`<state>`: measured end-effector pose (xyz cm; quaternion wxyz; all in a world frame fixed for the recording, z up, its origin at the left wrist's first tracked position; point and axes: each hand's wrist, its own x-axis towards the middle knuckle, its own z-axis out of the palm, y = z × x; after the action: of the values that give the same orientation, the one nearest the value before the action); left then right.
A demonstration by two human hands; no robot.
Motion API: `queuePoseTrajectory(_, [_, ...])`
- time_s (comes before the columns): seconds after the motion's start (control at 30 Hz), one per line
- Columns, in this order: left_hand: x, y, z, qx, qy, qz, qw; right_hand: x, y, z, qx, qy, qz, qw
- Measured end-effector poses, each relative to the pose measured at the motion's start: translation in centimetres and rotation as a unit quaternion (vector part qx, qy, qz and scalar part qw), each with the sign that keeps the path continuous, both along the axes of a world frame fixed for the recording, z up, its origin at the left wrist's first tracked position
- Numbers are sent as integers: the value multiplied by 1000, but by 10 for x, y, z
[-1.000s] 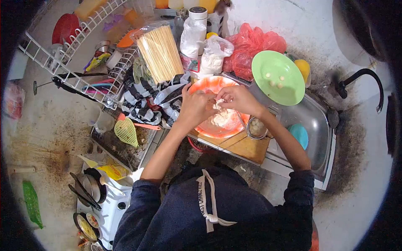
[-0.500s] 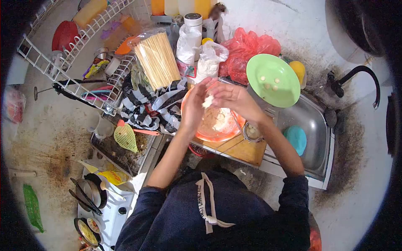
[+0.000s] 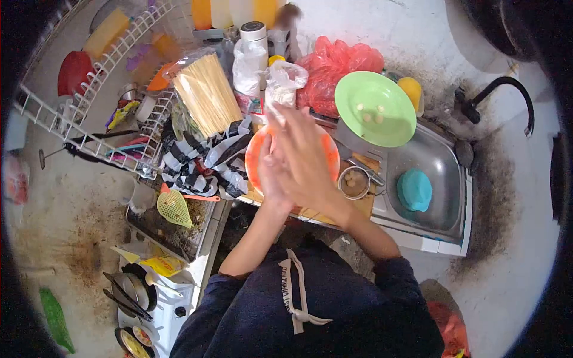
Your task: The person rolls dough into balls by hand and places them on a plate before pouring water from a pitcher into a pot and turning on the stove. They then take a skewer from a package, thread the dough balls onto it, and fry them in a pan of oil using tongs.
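Observation:
Over an orange-red bowl (image 3: 329, 150), my left hand (image 3: 270, 182) and my right hand (image 3: 307, 161) are pressed palm to palm. The right one lies across the left with its fingers stretched out, slightly blurred. It covers most of the left hand and whatever lies between the palms; the lump of pale dough seen there a moment ago is hidden. Most of the bowl's inside is hidden too. To the right, a green plate (image 3: 391, 130) holds several small pale dough balls (image 3: 370, 113). Nearer me, a small round strainer (image 3: 355, 192) with brownish lumps rests on a wooden board (image 3: 363, 209).
Behind the bowl stand bagged white powder (image 3: 280, 89), a pack of wooden skewers (image 3: 206, 95) and a red plastic bag (image 3: 340, 65). A turquoise object (image 3: 414, 190) sits in the steel sink (image 3: 444, 155). A wire rack (image 3: 59, 128) and a stove (image 3: 173, 298) are on my left.
My hands were cupped and apart with pale dough showing between them; now the palms are pressed together, hiding it. The whole view has shifted, so most surroundings appear further left.

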<state>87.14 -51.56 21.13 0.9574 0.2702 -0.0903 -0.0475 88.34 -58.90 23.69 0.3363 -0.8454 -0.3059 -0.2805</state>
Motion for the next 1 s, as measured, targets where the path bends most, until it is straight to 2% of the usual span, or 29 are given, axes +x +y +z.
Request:
queuePoseTrajectory(0.03, [3, -13, -1, -132, -210, -12, 969, -3, 11, -7, 1, -1, -10, 1000])
queuePoseTrajectory(0.07, [5, -17, -3, -134, -210, -22, 968, -10, 23, -14, 36, 46, 1, 998])
queuePoseTrajectory(0.1, [5, -20, -6, -113, -168, -17, 979, -15, 26, -19, 70, 90, 14, 993])
queuePoseTrajectory(0.13, [3, -21, -11, -88, -125, -12, 988, -19, 24, -22, 69, 89, 8, 994])
queuePoseTrajectory(0.2, [-7, -15, -24, -30, -34, 4, 999, -26, 26, -28, 35, 74, 71, 994])
queuePoseTrajectory(0.23, [-9, -11, -31, -2, 8, 16, 1000, -20, 23, -28, 87, 96, 79, 988])
queuePoseTrajectory(0.27, [-12, -7, -37, 24, 51, 29, 998, -16, 20, -27, 86, 95, 80, 988])
queuePoseTrajectory(0.33, [-11, -2, -53, 48, 91, 44, 994, -11, 15, -22, 72, 116, -9, 991])
queuePoseTrajectory(0.37, [-6, 0, -64, -5, -27, 36, 999, -24, 31, -35, 18, 132, -117, 984])
queuePoseTrajectory(0.4, [-3, 1, -66, -56, -142, 27, 988, -30, 29, -39, 17, 129, -117, 985])
queuePoseTrajectory(0.43, [-3, 2, -68, -105, -253, 16, 961, -36, 23, -41, 46, 110, 4, 993])
queuePoseTrajectory(0.47, [-4, 2, -70, -104, -255, 15, 961, -38, 18, -44, 76, 88, 125, 985])
queuePoseTrajectory(0.53, [-13, -1, -28, 50, -87, 24, 995, -24, 8, -44, 80, 96, 108, 986])
queuePoseTrajectory(0.57, [-15, -1, -18, 125, 2, 30, 992, -14, 4, -34, 60, 95, 45, 993])
queuePoseTrajectory(0.6, [-13, -1, -16, 124, 1, 31, 992, -9, 2, -23, 40, 92, -18, 995])
queuePoseTrajectory(0.67, [-7, -1, -11, 75, -34, 28, 996, -18, 7, -6, 47, 119, -37, 991])
queuePoseTrajectory(0.73, [1, -1, -4, 27, -73, 23, 997, -40, 17, -10, 96, 93, 100, 986])
queuePoseTrajectory(0.77, [4, 0, -2, 4, -93, 21, 995, -47, 20, -15, 150, 91, 131, 976])
queuePoseTrajectory(0.8, [6, 2, 0, -18, -113, 20, 993, -42, 20, -14, 151, 88, 132, 976])
queuePoseTrajectory(0.83, [-3, 0, -4, 41, -126, 35, 991, -35, 18, -12, 133, 105, 52, 984])
queuePoseTrajectory(0.87, [-14, -6, -4, 40, -127, 38, 990, -27, 15, -9, 112, 123, -27, 986])
queuePoseTrajectory(0.93, [-35, -19, 11, 77, 29, -29, 996, -24, 8, -2, 86, 107, -32, 990])
queuePoseTrajectory(0.97, [-34, -22, 10, 26, 9, -49, 998, -26, 8, 1, 75, 87, -28, 993])
queuePoseTrajectory(1.0, [-26, -22, -2, 24, 6, -47, 999, -25, 9, 4, 66, 65, -24, 995])
